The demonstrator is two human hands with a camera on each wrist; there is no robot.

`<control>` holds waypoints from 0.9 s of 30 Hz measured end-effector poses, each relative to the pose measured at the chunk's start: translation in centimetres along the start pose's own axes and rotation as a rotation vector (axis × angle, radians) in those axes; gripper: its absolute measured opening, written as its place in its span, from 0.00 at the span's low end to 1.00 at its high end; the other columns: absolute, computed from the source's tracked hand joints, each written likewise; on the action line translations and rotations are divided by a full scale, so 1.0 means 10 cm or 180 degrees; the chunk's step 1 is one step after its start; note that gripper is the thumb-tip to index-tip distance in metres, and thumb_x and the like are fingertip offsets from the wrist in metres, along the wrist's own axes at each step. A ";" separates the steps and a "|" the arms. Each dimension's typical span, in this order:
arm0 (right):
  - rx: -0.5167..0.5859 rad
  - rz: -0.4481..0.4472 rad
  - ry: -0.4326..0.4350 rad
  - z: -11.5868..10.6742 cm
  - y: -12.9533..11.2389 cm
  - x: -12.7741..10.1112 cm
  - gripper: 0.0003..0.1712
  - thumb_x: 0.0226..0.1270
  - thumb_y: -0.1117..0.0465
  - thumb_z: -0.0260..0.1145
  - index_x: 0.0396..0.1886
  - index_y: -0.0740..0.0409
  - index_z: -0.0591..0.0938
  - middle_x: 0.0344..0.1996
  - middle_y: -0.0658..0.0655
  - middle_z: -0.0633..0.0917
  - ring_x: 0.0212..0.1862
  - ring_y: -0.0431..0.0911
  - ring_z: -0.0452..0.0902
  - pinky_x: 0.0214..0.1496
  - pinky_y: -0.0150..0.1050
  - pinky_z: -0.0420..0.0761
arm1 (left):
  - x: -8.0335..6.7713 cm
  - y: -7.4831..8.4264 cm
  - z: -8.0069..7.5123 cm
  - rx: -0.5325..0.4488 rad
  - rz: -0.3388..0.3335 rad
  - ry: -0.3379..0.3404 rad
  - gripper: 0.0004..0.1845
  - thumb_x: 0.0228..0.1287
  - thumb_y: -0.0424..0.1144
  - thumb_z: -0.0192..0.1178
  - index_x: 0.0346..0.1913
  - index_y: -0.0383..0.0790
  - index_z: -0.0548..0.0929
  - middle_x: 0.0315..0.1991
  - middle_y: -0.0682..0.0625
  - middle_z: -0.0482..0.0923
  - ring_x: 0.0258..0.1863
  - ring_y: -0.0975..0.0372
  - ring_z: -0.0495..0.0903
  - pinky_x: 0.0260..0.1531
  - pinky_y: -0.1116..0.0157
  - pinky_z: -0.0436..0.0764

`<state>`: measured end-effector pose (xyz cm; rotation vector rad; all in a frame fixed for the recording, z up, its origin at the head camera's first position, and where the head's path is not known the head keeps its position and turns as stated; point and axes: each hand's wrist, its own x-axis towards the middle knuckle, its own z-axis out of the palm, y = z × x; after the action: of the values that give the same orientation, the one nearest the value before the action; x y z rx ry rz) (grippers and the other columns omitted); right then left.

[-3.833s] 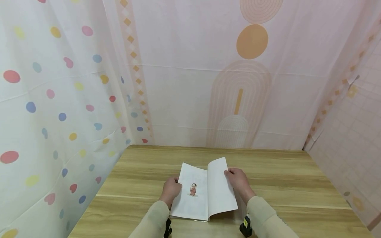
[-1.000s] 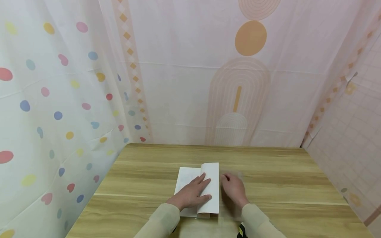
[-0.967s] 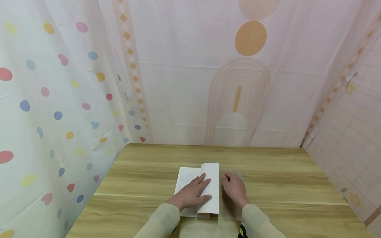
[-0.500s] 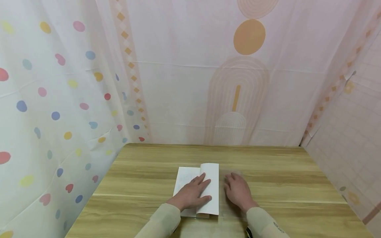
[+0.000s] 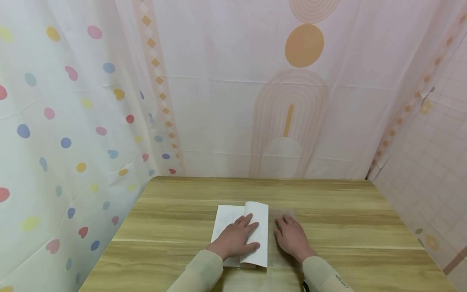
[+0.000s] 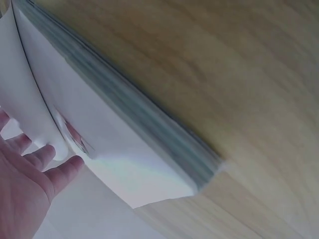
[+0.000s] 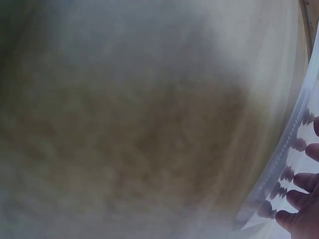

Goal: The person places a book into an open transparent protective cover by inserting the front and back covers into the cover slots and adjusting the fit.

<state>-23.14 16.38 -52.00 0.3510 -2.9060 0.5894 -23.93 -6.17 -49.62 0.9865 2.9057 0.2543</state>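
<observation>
Left hand (image 5: 236,239) flat on the book (image 5: 255,211), fingers straight and spread, pressing down the folded-over white pages; thumb toward 3 o'clock near the page edge. In the left wrist view, fingertips (image 6: 47,154) resting on the same white page, with a small reddish printed figure just beside them and the grey block of page edges running toward 5 o'clock. Book lying on the wooden table (image 5: 346,227) near its front middle, with a strip of the page beneath showing at 9 o'clock. Right hand (image 5: 292,239) at 3 o'clock of the book, just beside it, palm down with fingers straight and slightly parted, lying on a clear plastic sheet (image 5: 286,213) that is hard to trace against the wood. Right wrist view mostly blurred; only fingertips (image 7: 299,181) at the lower right corner on a glossy clear surface. Beige sleeves (image 5: 198,271) on both forearms. Patterned curtain (image 5: 226,101) hanging behind the table at 12 o'clock, dotted fabric (image 5: 65,142) at 9 o'clock.
</observation>
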 end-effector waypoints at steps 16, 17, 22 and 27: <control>-0.0024 0.0074 -0.0061 0.02 0.03 0.00 0.23 0.73 0.59 0.59 0.62 0.67 0.77 0.63 0.74 0.73 0.67 0.67 0.65 0.68 0.60 0.63 | 0.01 0.12 -0.06 0.0444 -0.0086 -0.0039 0.35 0.64 0.63 0.55 0.70 0.50 0.73 0.75 0.45 0.61 0.71 0.47 0.62 0.59 0.47 0.73; -0.0013 0.0085 -0.0062 0.02 0.03 0.00 0.23 0.73 0.59 0.59 0.62 0.67 0.77 0.63 0.74 0.72 0.67 0.67 0.65 0.69 0.60 0.62 | 0.01 0.13 -0.06 0.0453 -0.0099 -0.0058 0.35 0.64 0.63 0.55 0.70 0.50 0.73 0.75 0.46 0.60 0.72 0.47 0.62 0.60 0.46 0.73; 0.0041 0.0120 -0.0063 0.02 0.03 0.01 0.23 0.74 0.58 0.59 0.62 0.67 0.77 0.64 0.74 0.72 0.68 0.67 0.64 0.69 0.60 0.61 | 0.03 0.14 -0.06 0.0503 -0.0141 -0.0105 0.35 0.63 0.63 0.55 0.69 0.51 0.74 0.74 0.47 0.61 0.72 0.48 0.61 0.60 0.46 0.72; 0.0040 0.0115 -0.0083 0.00 0.01 0.00 0.23 0.74 0.58 0.59 0.62 0.67 0.77 0.64 0.74 0.72 0.68 0.67 0.63 0.69 0.60 0.61 | 0.05 0.17 -0.05 0.0573 -0.0142 -0.0105 0.35 0.63 0.64 0.55 0.69 0.51 0.75 0.74 0.47 0.62 0.72 0.48 0.61 0.60 0.45 0.72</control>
<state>-23.23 16.48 -52.07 0.3106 -2.9404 0.6135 -23.37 -4.55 -48.83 0.9370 2.9572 -0.0263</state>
